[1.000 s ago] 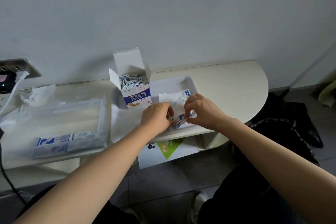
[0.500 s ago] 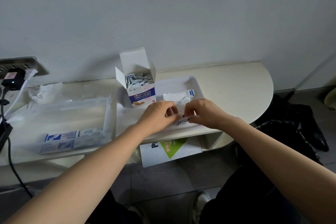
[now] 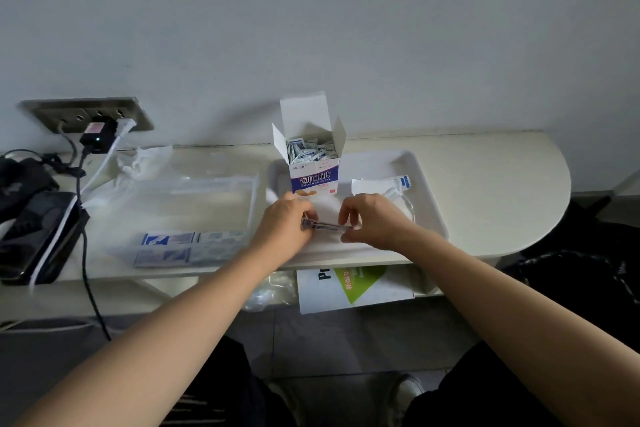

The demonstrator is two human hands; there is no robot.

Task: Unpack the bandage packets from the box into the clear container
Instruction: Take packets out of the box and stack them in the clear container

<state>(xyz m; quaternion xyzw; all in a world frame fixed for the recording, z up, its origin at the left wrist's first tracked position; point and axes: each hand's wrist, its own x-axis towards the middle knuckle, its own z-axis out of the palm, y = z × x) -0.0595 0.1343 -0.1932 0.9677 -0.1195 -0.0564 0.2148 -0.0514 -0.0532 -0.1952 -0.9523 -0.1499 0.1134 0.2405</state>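
Observation:
An open white and blue bandage box (image 3: 313,168) stands upright at the back of a white tray (image 3: 427,198), with several packets showing in its top. Over the tray's front, my left hand (image 3: 284,227) and my right hand (image 3: 375,222) each pinch an end of a small stack of bandage packets (image 3: 325,226), held level between them. To the left on the shelf lies the clear container (image 3: 221,198), and several blue and white packets (image 3: 183,246) lie along its front. A torn wrapper (image 3: 384,185) rests in the tray behind my right hand.
The cream shelf (image 3: 502,191) rounds off at the right. A wall socket (image 3: 86,113) with plugs and cables is at back left, above a dark device (image 3: 34,236). Crumpled plastic (image 3: 145,159) lies behind the container. A white and green box (image 3: 349,288) sits on the lower shelf.
Both hands have lifted slightly off the tray and now hold the packets as a flat stack between them. The camera view has shifted so more of the left side shows.

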